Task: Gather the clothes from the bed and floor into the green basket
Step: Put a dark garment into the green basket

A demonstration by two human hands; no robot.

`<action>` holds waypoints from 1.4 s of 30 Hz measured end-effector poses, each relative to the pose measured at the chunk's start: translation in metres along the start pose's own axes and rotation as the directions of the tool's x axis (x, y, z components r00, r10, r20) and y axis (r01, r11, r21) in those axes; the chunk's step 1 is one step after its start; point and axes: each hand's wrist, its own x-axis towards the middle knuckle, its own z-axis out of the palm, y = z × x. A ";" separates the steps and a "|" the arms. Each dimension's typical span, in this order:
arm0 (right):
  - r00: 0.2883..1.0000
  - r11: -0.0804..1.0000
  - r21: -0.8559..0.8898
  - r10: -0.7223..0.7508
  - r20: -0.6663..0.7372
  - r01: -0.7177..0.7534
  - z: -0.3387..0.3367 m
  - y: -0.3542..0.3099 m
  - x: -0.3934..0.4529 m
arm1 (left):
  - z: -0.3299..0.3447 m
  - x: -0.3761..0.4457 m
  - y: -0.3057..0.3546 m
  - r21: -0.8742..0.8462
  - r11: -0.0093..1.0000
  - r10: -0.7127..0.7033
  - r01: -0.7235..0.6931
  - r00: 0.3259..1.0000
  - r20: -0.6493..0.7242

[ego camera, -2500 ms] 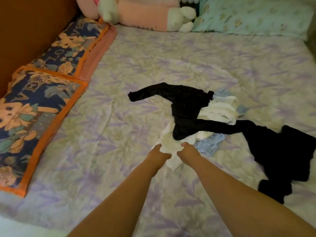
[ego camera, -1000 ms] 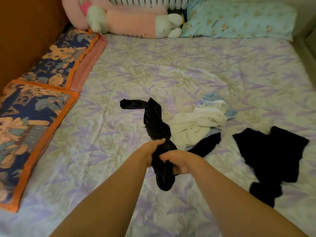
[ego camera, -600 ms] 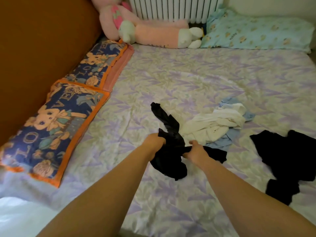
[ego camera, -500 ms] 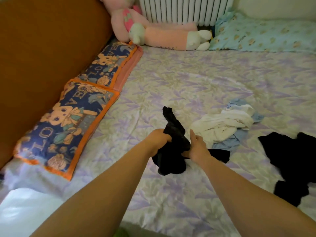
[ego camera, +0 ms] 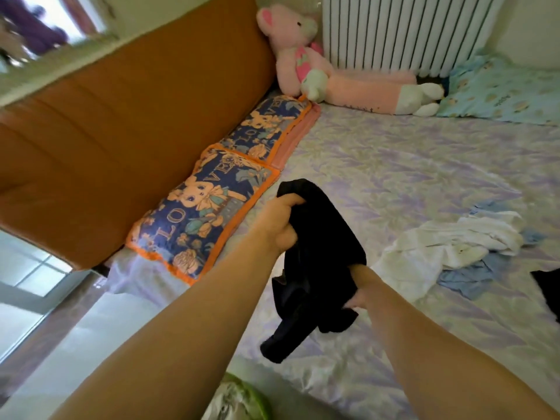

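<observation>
A bunched black garment (ego camera: 318, 259) hangs above the near left part of the bed, gripped by both hands. My left hand (ego camera: 280, 221) clutches its upper end. My right hand (ego camera: 359, 287) is closed on its lower right side, partly hidden by the cloth. A white garment (ego camera: 439, 247) lies on the floral sheet to the right, over a light blue one (ego camera: 469, 275). Another black garment (ego camera: 548, 283) shows at the right edge. A green rim with pale cloth inside, likely the green basket (ego camera: 257, 401), peeks in at the bottom centre below the bed edge.
Two blue and orange cartoon pillows (ego camera: 209, 207) line the brown headboard (ego camera: 121, 140) on the left. A pink plush toy (ego camera: 306, 62) and a light blue pillow (ego camera: 500, 92) lie at the far end under a white radiator (ego camera: 403, 31). Tiled floor (ego camera: 36, 338) shows lower left.
Both hands have lifted the black garment off the sheet and carried it left and toward me. The view swung left and tilted, bringing the headboard, floor and green rim into sight.
</observation>
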 end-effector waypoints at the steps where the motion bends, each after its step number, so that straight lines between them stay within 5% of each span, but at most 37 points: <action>1: 1.000 0.999 0.036 0.001 0.004 -0.001 0.016 0.003 -0.016 | -0.027 -0.008 0.004 -0.032 0.999 0.009 -0.012 0.997 -0.071; 7: 0.947 0.933 0.304 -0.257 0.191 0.192 0.069 -0.010 -0.074 | -0.123 -0.026 -0.023 -0.118 0.989 -0.133 0.089 0.886 -0.444; 11: 0.944 0.937 0.296 -0.253 0.212 0.185 0.114 -0.014 -0.093 | -0.149 -0.066 -0.041 -0.215 0.954 -0.287 0.210 0.851 -0.439; 14: 0.924 0.970 0.197 -0.204 0.324 0.145 0.148 -0.013 -0.112 | -0.168 -0.076 -0.051 -0.242 0.915 -0.380 0.322 0.890 -0.252; 17: 0.892 0.995 0.051 -0.099 0.440 0.085 0.177 -0.003 -0.125 | -0.178 -0.075 -0.060 -0.307 0.908 -0.334 0.285 0.935 -0.121; 21: 0.820 0.986 -0.132 -0.010 0.572 0.105 0.207 0.015 -0.136 | -0.188 -0.080 -0.060 -0.317 0.948 -0.092 0.024 0.975 -0.201; 24: 0.795 0.980 -0.167 0.019 0.606 0.104 0.218 0.026 -0.142 | -0.209 -0.088 -0.059 -0.297 0.955 -0.075 -0.016 0.953 -0.294; 27: 0.800 0.978 -0.161 -0.010 0.600 0.133 0.227 0.033 -0.143 | -0.230 -0.105 -0.060 -0.212 0.977 -0.094 0.035 0.957 -0.275; 29: 0.865 0.980 -0.157 -0.024 0.502 0.119 0.238 0.040 -0.135 | -0.243 -0.122 -0.062 -0.160 0.984 -0.119 0.082 0.965 -0.235; 35: 0.974 0.795 -0.601 0.063 0.219 0.084 0.264 0.085 -0.112 | -0.281 -0.163 -0.074 -0.283 0.959 -0.086 0.002 0.955 -0.282; 38: 0.916 0.849 -0.529 0.212 0.340 0.000 0.274 0.124 -0.110 | -0.300 -0.182 -0.085 -0.417 0.908 -0.111 -0.033 0.942 -0.318; 42: 0.901 0.884 -0.464 0.156 0.404 0.055 0.297 0.172 -0.111 | -0.333 -0.198 -0.108 -0.453 0.891 -0.197 -0.032 0.872 -0.449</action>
